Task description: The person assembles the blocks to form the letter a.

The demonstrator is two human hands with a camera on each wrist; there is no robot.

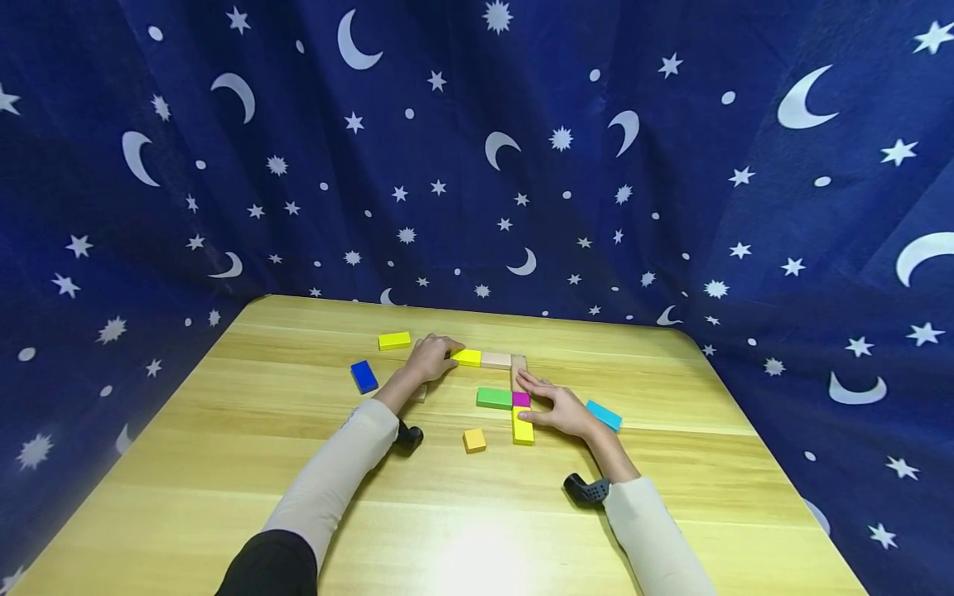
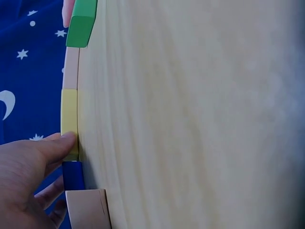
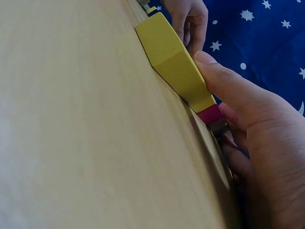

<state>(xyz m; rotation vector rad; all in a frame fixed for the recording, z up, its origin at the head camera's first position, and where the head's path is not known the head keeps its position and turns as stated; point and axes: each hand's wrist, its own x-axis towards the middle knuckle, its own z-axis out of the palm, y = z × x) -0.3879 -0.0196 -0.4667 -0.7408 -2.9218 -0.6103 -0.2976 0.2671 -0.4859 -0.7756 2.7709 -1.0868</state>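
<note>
Yellow, bare-wood and other coloured blocks form a bent line on the table. My left hand (image 1: 432, 358) pinches a yellow block (image 1: 468, 358) in the far row, its thumb (image 2: 69, 139) on the near side. A dark blue block (image 2: 73, 175) sits at that block's end, mostly hidden in the head view. To the right of the yellow one lies a wooden block (image 1: 495, 360). My right hand (image 1: 564, 411) lies along the right column, thumb against a near yellow block (image 1: 523, 432) and straight fingers at an upright-running wooden block (image 1: 517, 364). Between them is a magenta block (image 1: 521, 399).
A green block (image 1: 494, 398) juts left from the column. Loose on the table (image 1: 417, 530) lie a yellow block (image 1: 394, 341), a blue block (image 1: 364, 377), an orange block (image 1: 474, 440) and a light-blue block (image 1: 604, 415). A starry curtain (image 1: 462, 165) hangs behind.
</note>
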